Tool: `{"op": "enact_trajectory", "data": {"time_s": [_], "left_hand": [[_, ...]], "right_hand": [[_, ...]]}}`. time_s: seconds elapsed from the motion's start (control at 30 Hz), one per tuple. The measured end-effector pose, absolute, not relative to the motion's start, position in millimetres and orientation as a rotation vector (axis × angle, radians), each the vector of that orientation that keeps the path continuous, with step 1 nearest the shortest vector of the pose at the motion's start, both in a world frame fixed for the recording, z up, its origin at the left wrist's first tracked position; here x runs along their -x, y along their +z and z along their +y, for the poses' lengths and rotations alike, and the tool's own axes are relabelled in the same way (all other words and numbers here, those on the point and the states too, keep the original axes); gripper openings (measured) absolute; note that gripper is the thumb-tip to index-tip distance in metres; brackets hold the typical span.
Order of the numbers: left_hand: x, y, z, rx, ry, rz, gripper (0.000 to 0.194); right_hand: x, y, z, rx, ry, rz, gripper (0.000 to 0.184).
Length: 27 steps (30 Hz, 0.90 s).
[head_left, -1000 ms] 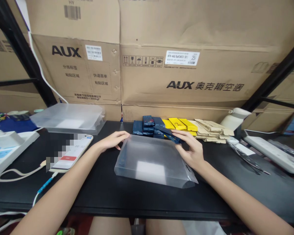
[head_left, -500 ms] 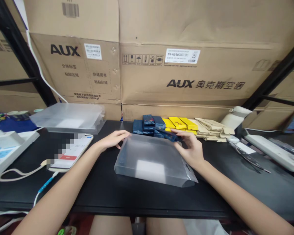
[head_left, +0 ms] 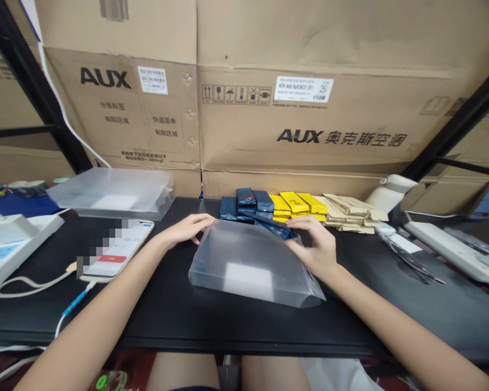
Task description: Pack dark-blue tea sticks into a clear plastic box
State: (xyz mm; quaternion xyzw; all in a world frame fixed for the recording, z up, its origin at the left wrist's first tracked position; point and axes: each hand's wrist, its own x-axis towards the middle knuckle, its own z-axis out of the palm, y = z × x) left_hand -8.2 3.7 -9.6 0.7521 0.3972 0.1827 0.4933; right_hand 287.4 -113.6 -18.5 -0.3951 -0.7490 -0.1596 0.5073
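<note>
A frosted clear plastic box (head_left: 244, 255) lies on the black desk in front of me, its far side towards the stacked packets. My left hand (head_left: 193, 228) pinches the box's far left corner. At the far right edge my right hand (head_left: 315, 241) grips a dark blue packet (head_left: 279, 228), fingers bent over its right end. The packet lies slantwise along the box's far edge; how much of it is inside I cannot tell. Just behind are stacks of dark blue packets (head_left: 246, 196), yellow packets (head_left: 294, 202) and kraft-paper packets (head_left: 352, 209).
At the back left lie more clear plastic boxes (head_left: 110, 187). A phone (head_left: 118, 252) with a cable and a white power strip (head_left: 20, 255) are on the left. To the right are a white bottle (head_left: 391, 193), a dark cable (head_left: 415, 263) and another white strip (head_left: 452, 252).
The blue packet in my right hand has dipped slightly towards the box's far edge. My left hand keeps its grip on the corner. The whole view has shifted a little.
</note>
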Motion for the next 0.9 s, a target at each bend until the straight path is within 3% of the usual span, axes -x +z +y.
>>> {"op": "enact_trajectory", "data": {"time_s": [0.3, 0.43, 0.53, 0.67, 0.8, 0.9], "left_hand": [[8, -12, 6, -1.920, 0.510, 1.010, 0.050], [-2, -8, -9, -2.311, 1.207, 1.182, 0.035], [-16, 1, -29, -2.592, 1.532, 0.820, 0.033], [-31, 10, -49, -2.922, 1.437, 0.264, 0.038], [-34, 14, -57, -3.080, 1.294, 0.159, 0.019], [-31, 17, -61, -3.119, 1.278, 0.161, 0.017]], "right_hand": [[-285, -19, -118, 0.911, -0.524, -1.786, 0.027], [-281, -15, -117, 0.851, -0.590, -1.861, 0.034], [-273, -8, -116, 0.795, -0.596, -1.891, 0.036], [-259, 4, -124, 0.760, -0.581, -2.006, 0.038], [-250, 7, -137, 0.841, -0.437, -2.052, 0.042], [-251, 4, -141, 0.849, -0.282, -2.014, 0.052]]}}
